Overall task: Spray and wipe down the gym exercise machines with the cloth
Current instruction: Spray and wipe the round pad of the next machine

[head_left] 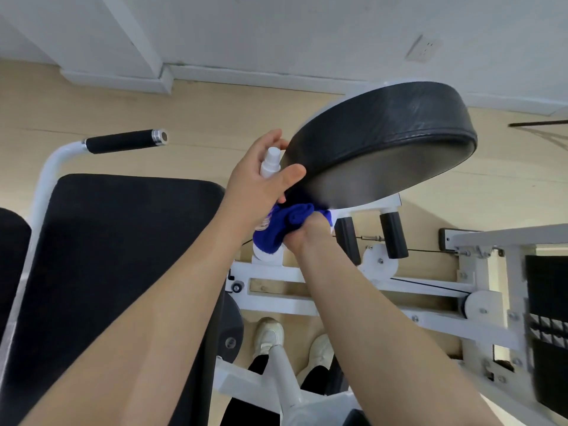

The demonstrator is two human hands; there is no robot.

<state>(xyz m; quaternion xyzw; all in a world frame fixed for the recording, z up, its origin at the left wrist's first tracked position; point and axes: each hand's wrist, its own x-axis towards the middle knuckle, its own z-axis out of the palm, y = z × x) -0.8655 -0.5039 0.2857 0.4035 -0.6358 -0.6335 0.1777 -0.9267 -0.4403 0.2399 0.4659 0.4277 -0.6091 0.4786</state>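
Observation:
My left hand [261, 176] grips a small white spray bottle [270, 162], its nozzle pointing up beside the round black pad [384, 139] of a white-framed gym machine [276, 275]. Just below it, my right hand [307, 233] is closed on a bunched blue cloth [285, 226], pressed against the lower left edge of that pad. The pad is tilted, its flat face turned down toward me. Part of the cloth is hidden behind my left wrist.
A large black seat pad [123, 256] fills the lower left, with a white bar ending in a black handle grip [123, 141] above it. Two black rollers [393, 235], cables and a weight stack [547, 318] stand at right. My white shoes [270, 333] are on the wooden floor below.

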